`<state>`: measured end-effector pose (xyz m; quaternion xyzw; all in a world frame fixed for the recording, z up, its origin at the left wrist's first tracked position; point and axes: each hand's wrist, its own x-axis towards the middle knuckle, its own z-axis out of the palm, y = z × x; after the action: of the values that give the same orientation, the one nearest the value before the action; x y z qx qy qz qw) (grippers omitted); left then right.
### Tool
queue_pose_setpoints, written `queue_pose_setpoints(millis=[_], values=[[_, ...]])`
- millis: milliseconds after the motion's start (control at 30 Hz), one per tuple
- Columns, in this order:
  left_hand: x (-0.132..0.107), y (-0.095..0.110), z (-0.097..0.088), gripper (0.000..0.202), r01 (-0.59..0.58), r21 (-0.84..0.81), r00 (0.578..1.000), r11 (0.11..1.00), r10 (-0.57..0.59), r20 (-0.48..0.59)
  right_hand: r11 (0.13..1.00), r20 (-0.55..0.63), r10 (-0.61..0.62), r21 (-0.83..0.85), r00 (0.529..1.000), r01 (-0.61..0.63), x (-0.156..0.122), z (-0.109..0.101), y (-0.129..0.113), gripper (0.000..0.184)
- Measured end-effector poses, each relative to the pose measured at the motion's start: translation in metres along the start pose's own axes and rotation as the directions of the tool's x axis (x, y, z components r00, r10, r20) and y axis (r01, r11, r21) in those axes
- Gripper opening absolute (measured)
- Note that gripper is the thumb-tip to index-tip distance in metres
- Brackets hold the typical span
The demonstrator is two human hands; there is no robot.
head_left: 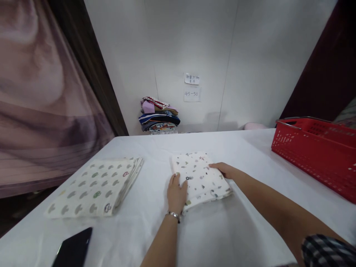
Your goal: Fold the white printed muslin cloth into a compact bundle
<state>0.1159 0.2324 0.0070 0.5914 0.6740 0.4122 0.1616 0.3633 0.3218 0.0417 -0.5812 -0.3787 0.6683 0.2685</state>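
A folded white cloth (201, 180) with a small grey and green print lies on the table in front of me. My left hand (177, 193), a bracelet at its wrist, rests along the cloth's left edge, fingers stretched out and thumb apart on the print. At the opposite side my right hand (224, 170) has its fingers together on the right edge, pinching the fabric there; part of its thumb is hidden. Farther left lies another folded cloth (94, 185), cream with rows of grey mushroom shapes and a few coloured ones.
A white sheet covers the table (155, 237). At its right side stands a red plastic basket (314, 148). A black phone-like slab (73, 248) lies at the near left. Beyond the far edge rises a pile of folded fabrics (159, 116) against the wall, below paper labels (191, 94).
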Motion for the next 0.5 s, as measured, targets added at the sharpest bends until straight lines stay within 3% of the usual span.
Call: queue_pose_setpoints(millis=[67, 167, 300, 367, 433, 500], values=[[0.002, 0.0, -0.003, 0.042, 0.017, -0.059, 0.999, 0.998, -0.018, -0.026, 0.999, 0.004, -0.037, 0.031, 0.999, 0.036, -0.008, 0.006, -0.004, 0.032], [0.005, -0.001, -0.006, 0.041, 0.106, -0.148, 0.993, 0.983, -0.113, -0.041, 0.988, -0.063, -0.147, -0.053, 0.987, 0.144, -0.02, 0.011, -0.025, 0.029], [0.007, -0.003, -0.006, 0.04, 0.147, -0.182, 0.987, 0.972, -0.156, -0.036, 0.947, -0.158, -0.291, -0.184, 0.943, 0.262, -0.038, 0.001, -0.09, 0.033], [0.007, -0.003, -0.005, 0.037, 0.126, -0.179, 0.99, 0.976, -0.136, -0.042, 0.9, -0.21, -0.392, -0.289, 0.896, 0.326, -0.052, -0.005, -0.132, 0.036], [0.007, -0.004, -0.004, 0.034, 0.119, -0.182, 0.991, 0.976, -0.129, -0.044, 0.645, -0.175, -0.62, -0.669, 0.765, 0.369, -0.07, -0.006, -0.171, 0.034], [0.008, -0.005, -0.003, 0.033, 0.12, -0.186, 0.991, 0.975, -0.13, -0.042, 0.281, -0.029, -0.757, -0.916, 0.653, 0.285, -0.088, 0.001, -0.198, 0.034]])
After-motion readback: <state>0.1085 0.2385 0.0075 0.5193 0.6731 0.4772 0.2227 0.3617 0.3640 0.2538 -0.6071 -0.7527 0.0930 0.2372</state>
